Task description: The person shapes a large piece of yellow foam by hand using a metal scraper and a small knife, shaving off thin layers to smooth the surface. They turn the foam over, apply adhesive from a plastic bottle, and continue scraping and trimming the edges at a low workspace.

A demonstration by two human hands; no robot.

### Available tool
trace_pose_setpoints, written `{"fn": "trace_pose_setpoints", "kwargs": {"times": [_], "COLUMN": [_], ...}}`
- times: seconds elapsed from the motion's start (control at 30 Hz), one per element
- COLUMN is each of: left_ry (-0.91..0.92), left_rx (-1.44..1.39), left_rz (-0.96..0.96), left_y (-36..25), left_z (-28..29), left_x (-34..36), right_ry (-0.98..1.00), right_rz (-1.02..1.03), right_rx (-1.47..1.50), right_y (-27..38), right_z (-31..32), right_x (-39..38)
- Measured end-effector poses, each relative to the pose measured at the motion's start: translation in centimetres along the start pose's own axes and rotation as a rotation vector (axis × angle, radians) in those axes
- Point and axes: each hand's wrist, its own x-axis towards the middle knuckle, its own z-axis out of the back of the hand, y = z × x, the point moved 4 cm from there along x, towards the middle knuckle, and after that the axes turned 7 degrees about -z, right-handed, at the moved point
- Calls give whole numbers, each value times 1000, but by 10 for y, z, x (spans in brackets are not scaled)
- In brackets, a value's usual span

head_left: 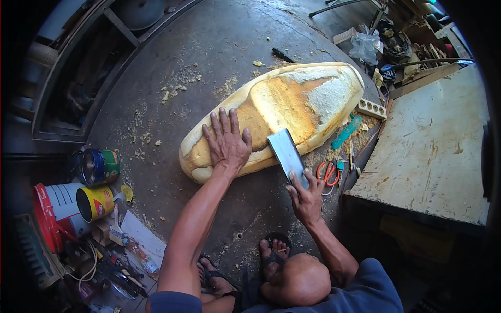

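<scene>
A long foam seat, yellowish with pale patches, lies on the dark floor. My left hand rests flat on its left part, fingers apart. My right hand grips the lower end of a flat metal bar, whose upper end sits over the seat's near edge. Beside my right hand lie orange-handled scissors, a turquoise strip and a thin knife-like tool among foam shavings. A dark object lies beyond the seat.
A white socket strip and worn board stand at the right. Buckets and cans, cables and tools crowd the lower left. A metal frame borders the upper left; clutter fills the upper right. My sandalled feet are below.
</scene>
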Motion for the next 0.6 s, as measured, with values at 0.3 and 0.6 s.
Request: {"fn": "trace_pose_setpoints", "kwargs": {"times": [0.3, 0.6], "left_ry": [37, 46], "left_rx": [-25, -53], "left_rz": [9, -7], "left_y": [7, 12], "left_z": [2, -3], "left_x": [-1, -4], "right_ry": [23, -70], "right_rz": [-40, 26], "right_rx": [35, 4], "right_y": [-3, 17], "right_z": [-1, -14], "right_x": [-18, 35]}}
